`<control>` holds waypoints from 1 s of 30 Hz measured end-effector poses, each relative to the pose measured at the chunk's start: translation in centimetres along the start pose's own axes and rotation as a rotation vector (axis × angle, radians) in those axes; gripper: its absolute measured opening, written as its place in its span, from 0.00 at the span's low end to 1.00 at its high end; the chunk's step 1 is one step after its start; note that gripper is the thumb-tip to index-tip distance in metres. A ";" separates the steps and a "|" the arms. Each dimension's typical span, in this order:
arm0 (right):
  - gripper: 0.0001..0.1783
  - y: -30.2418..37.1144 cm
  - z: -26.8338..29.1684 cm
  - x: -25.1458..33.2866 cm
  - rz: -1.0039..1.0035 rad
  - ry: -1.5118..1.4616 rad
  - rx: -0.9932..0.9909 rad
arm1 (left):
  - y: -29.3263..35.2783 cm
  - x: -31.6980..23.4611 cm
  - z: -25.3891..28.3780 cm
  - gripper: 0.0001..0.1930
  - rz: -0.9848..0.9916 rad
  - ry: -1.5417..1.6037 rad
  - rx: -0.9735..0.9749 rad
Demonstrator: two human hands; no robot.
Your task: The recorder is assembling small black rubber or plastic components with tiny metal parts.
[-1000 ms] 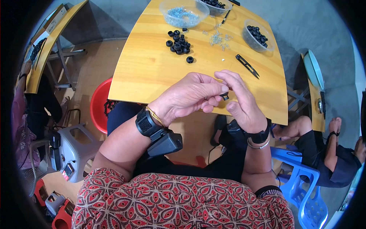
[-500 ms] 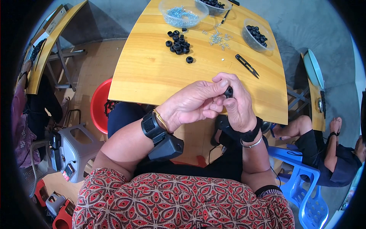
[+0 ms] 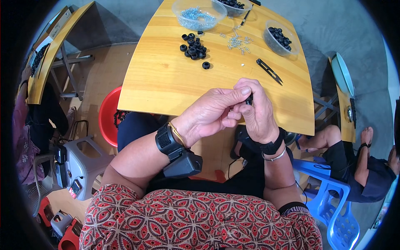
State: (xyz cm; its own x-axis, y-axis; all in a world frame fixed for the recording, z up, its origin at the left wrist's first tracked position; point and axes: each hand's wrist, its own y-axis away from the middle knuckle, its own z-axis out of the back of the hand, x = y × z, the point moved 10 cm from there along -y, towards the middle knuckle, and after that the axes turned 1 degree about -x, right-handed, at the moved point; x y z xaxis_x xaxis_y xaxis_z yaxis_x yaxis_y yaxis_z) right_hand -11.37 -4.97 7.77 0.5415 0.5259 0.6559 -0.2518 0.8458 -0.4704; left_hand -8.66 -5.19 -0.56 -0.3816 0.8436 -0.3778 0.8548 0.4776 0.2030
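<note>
My left hand (image 3: 210, 109) and my right hand (image 3: 261, 118) meet above the table's near edge. Between their fingertips a small round black part (image 3: 249, 100) is pinched, mostly covered by fingers and thumbs. Whether one hand also holds something smaller cannot be seen. Beyond my hands a loose black part (image 3: 206, 65) sits alone in front of a heap of similar round black parts with holes (image 3: 193, 51). Black thread snips (image 3: 269, 71) lie to the right, and tiny clear pieces (image 3: 236, 42) are scattered farther back.
A clear bowl (image 3: 199, 25) of bluish small pieces stands at the back of the wooden table (image 3: 150, 83). Another bowl of black parts (image 3: 280, 39) is at the right. Beside my left leg is a red basin (image 3: 107, 121). Blue stool (image 3: 333, 187), grey stool (image 3: 83, 162); people sit both sides.
My fingers have turned the black part slightly, and the right thumb now covers more of it. Both hands stay in nearly the same place.
</note>
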 end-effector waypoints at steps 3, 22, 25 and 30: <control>0.18 0.1 0.1 0.0 -0.006 0.024 0.000 | 0.1 0.0 -0.1 0.11 -0.006 -0.016 -0.024; 0.24 -0.1 1.3 0.6 0.002 0.156 -0.080 | 0.4 -0.6 0.0 0.12 -0.061 -0.168 -0.064; 0.22 -0.1 1.8 1.1 -0.024 0.152 -0.142 | 0.9 -2.9 -0.4 0.21 -0.349 -0.493 -0.042; 0.16 0.7 0.7 1.3 0.021 0.246 -0.156 | 1.0 -2.2 -3.9 0.40 -0.518 -0.679 0.086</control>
State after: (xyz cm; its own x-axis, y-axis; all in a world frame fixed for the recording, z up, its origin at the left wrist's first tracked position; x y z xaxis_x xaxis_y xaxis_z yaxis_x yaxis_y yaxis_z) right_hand -11.39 -3.66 8.75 0.7207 0.4895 0.4909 -0.1491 0.8010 -0.5799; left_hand -8.35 -5.59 4.04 -0.4610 0.1814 -0.8687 0.6653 0.7184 -0.2031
